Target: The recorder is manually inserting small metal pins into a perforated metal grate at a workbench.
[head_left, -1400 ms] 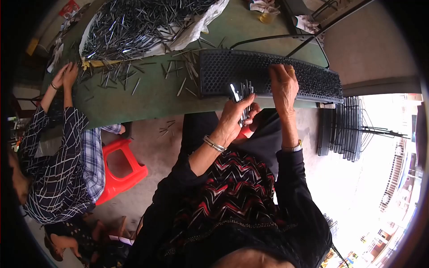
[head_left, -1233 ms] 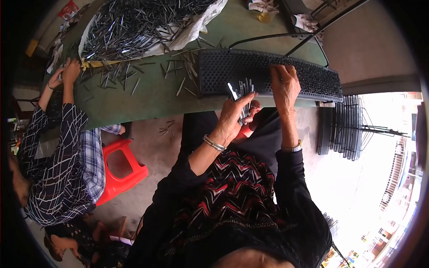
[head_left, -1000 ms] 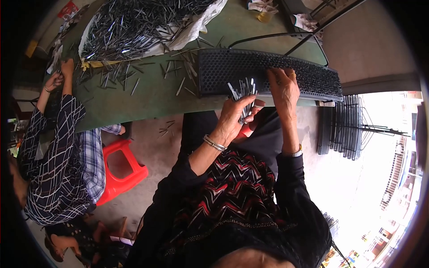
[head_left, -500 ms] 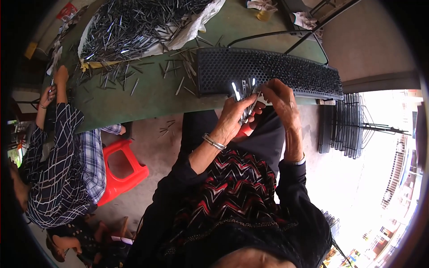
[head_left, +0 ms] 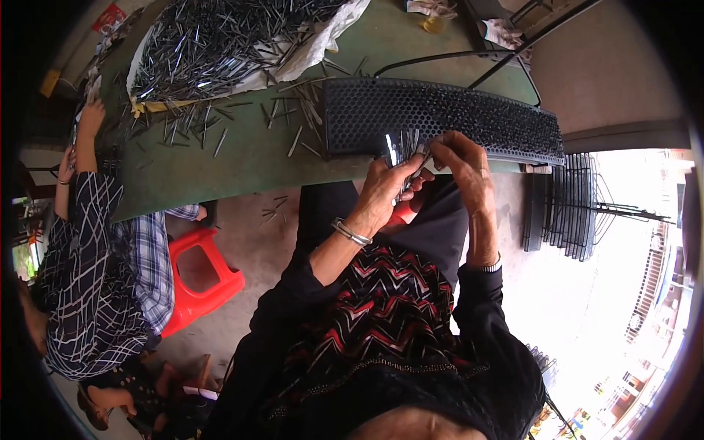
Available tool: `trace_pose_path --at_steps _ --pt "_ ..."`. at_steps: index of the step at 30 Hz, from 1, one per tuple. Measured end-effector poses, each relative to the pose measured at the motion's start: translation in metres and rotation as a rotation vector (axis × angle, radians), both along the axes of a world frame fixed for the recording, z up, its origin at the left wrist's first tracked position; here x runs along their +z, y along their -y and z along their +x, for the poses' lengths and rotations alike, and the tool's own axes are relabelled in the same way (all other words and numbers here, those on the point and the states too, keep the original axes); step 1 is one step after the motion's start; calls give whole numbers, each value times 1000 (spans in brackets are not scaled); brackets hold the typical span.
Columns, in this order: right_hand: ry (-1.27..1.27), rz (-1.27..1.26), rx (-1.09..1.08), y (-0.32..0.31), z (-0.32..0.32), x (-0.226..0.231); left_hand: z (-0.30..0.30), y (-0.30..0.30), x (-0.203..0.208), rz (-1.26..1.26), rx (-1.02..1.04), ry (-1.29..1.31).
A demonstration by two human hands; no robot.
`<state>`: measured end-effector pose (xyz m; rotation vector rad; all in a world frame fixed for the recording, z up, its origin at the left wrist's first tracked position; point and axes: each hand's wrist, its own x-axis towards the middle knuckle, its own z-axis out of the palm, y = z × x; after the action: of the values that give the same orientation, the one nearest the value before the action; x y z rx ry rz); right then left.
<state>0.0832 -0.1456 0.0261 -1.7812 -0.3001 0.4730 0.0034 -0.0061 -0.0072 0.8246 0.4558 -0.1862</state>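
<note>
A bundle of thin, shiny metal strips stands upright in my left hand, its fingers closed round them. My right hand is right beside it, thumb and fingertips pinched together at the bundle's right edge. Whatever lies between those fingertips is too small to make out. Just beyond both hands, at the near edge of the green table, rests a long black panel full of round holes. Its right part is thickly filled with dark pieces, while the left holes look bare.
A heap of dark metal strips lies on a white sheet, with strips scattered around. Black wire racks stand at right. A red plastic stool and a person in checked clothing are at left.
My right hand has shifted very slightly beside the bundle, and the strips' tips have tilted a little. At left, the other person's hands have moved farther up and away.
</note>
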Motion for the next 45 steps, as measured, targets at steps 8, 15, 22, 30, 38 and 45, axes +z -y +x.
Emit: trace_pose_path --at_steps 8,15,22,30,38,45 --pt "299 -85 -343 -3 23 -1 10 -9 -6 -68 56 -44" --pt "689 -365 -408 -18 41 -8 16 -10 1 -215 79 -85" --pt "779 -384 -368 -21 45 -8 22 -13 -1 -221 72 -55" --pt "815 -528 -308 -22 50 -21 21 -14 12 -260 34 -72" --pt "885 -592 -301 -22 45 -29 23 -13 -1 -245 38 1" --pt "208 -179 76 -17 23 12 21 -14 6 -219 30 9"
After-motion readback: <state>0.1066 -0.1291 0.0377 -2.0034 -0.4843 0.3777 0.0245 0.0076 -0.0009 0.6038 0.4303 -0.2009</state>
